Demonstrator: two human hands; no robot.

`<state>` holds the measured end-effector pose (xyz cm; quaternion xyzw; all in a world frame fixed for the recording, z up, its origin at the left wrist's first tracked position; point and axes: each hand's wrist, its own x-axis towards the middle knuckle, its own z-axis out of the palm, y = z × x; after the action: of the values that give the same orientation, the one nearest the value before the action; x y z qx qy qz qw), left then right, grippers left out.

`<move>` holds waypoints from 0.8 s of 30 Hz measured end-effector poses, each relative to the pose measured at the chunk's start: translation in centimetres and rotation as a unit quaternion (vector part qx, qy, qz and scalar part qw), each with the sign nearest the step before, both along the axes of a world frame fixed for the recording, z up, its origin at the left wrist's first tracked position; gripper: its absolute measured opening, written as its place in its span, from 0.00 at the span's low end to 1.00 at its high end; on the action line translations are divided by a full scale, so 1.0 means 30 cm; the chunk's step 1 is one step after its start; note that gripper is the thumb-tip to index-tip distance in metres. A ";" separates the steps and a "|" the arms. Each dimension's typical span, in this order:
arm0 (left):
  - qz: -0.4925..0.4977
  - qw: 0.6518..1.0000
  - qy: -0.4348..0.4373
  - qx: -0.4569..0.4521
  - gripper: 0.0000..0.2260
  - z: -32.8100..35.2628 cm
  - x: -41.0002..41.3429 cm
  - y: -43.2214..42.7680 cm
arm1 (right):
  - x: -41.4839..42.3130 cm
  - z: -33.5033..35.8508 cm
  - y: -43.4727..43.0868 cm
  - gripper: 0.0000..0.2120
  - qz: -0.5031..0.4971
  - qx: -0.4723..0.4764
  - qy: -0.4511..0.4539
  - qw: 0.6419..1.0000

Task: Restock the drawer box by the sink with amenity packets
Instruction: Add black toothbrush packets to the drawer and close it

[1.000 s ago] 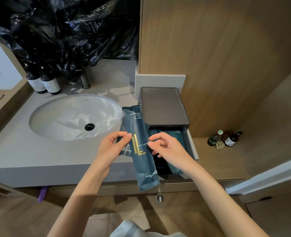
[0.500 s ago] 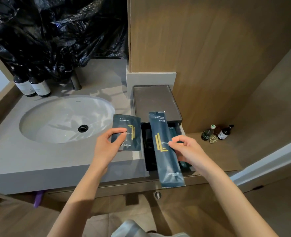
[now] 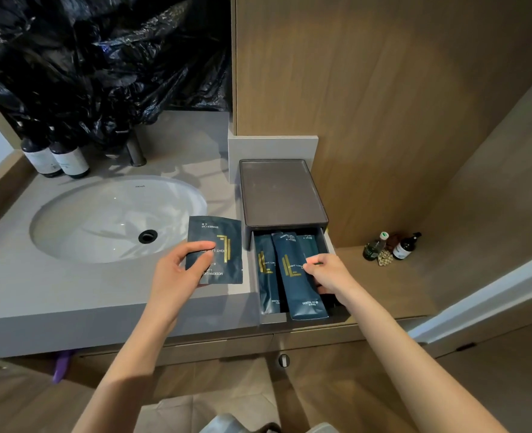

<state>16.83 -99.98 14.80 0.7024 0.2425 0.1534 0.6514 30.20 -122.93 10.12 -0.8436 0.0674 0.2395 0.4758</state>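
Left hand: your left hand (image 3: 177,273) is closed in a pinch on the lower left part of a flat, square, dark teal packet with a gold mark and the print "SHOWER CAP" (image 3: 224,245); one digit lies across its front.
Left packet position: you hold it facing you, print upside down, above the front right part of the grey stone counter (image 3: 39,292), between the white oval sink (image 3: 80,220) and the dark grey drawer box (image 3: 280,192).
Right hand: your right hand (image 3: 330,273) has curled fingers that grip the right edge of a long, narrow, dark teal packet with a gold mark (image 3: 296,276), about halfway along it.
Long packet position: it lies lengthwise in the open drawer (image 3: 274,318), its near end over the drawer's front edge.
Drawer contents: a second long teal packet (image 3: 266,270) lies just left of it, touching; a third (image 3: 308,243) shows partly on the right, behind your fingers.
Arm pose: both bare forearms reach in from the bottom of the view, the left from lower left, the right from lower right; your hands are apart.
Drawer box: it stands on the counter's right end, against the wooden wall panel, drawer pulled towards you.
Surroundings: two dark bottles with pale labels (image 3: 55,157) stand behind the sink under crumpled black plastic sheeting (image 3: 102,57); small bottles (image 3: 389,246) stand on the wooden ledge to the right.
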 end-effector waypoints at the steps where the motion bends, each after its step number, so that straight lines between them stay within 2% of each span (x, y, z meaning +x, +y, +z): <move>1: 0.002 1.000 0.006 0.001 0.07 0.000 -0.007 0.002 | 0.014 -0.012 0.012 0.13 -0.010 0.006 0.003 1.000; 11: 0.021 0.999 0.025 0.003 0.06 0.002 -0.045 0.021 | 0.078 -0.116 0.081 0.10 -0.061 0.001 0.008 0.998; 16: 0.018 0.999 0.026 0.009 0.06 0.003 -0.042 0.016 | 0.069 -0.142 0.080 0.03 -0.016 -0.060 -0.077 0.995; 19: 0.015 1.000 0.027 0.003 0.07 0.002 -0.037 0.007 | 0.066 -0.136 0.073 0.04 0.005 -0.064 -0.093 0.994; 24: 0.009 1.000 0.022 -0.001 0.07 0.009 -0.025 -0.003 | 0.076 -0.157 0.066 0.12 0.028 -0.077 -0.126 0.989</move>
<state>16.08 -100.07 15.08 0.7024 0.2628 0.1435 0.6457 32.49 -120.96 5.43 -0.9028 0.0017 0.1383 0.4073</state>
